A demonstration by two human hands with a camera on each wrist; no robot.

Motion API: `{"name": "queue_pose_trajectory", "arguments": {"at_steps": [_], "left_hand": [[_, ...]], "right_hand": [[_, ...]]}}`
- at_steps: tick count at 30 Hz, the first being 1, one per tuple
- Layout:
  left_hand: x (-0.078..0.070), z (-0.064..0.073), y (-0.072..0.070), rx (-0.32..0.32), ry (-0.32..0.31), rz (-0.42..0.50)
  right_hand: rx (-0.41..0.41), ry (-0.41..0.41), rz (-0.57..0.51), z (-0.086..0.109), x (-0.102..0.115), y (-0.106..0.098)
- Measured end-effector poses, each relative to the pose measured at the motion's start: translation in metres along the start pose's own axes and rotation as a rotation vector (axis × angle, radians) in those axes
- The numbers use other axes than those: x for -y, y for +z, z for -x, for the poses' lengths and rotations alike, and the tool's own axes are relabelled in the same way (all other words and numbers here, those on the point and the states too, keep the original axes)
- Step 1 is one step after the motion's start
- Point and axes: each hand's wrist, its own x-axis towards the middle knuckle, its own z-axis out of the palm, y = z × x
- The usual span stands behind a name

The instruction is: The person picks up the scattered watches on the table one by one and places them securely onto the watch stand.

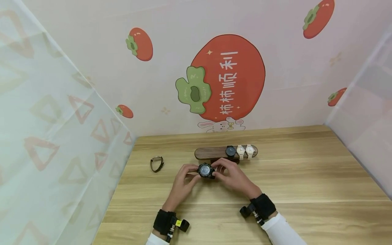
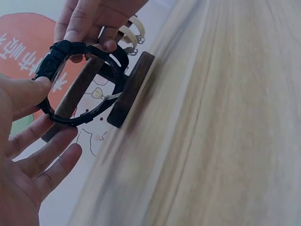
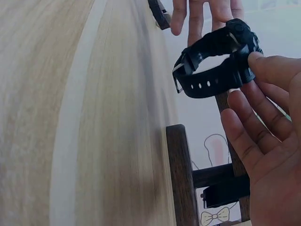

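Observation:
Between both hands, a black digital wristwatch (image 1: 205, 170) is held up in front of a dark wooden watch stand (image 1: 211, 153). My left hand (image 1: 183, 184) pinches one side of its case between thumb and fingers. From the other side, my right hand (image 1: 234, 177) grips the case near the strap. The strap (image 2: 106, 110) forms a loop below the case, and its punched holes and buckle (image 3: 177, 81) show in the right wrist view. On the stand's right half sit a black watch (image 1: 231, 151) and two pale watches (image 1: 241, 150).
A thin dark-strapped watch (image 1: 157, 164) lies on the wooden table (image 1: 306, 177) at the left. Behind the table rises a wall covering (image 1: 291, 85) with persimmon prints, and pale side panels (image 1: 73, 136) flank it.

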Motion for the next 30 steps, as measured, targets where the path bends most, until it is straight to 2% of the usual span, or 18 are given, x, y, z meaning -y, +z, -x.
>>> {"name": "queue_pose_trajectory", "arguments": {"at_steps": [9,16,20,30], "left_hand": [[-0.006,-0.007,0.004,0.009,0.069,-0.025],[-0.01,-0.012,0.009,0.05,0.036,-0.067],[-0.011,-0.015,0.013,0.058,0.044,-0.078],[-0.011,-0.02,0.017,0.091,0.049,-0.092]], "right_hand": [[-0.029,-0.01,-0.011,0.001,-0.003,-0.001],[-0.058,-0.042,0.024,0.0,-0.004,-0.001],[-0.067,-0.071,0.037,0.0,-0.006,-0.001],[-0.035,-0.089,0.099,0.002,-0.006,-0.006]]}}
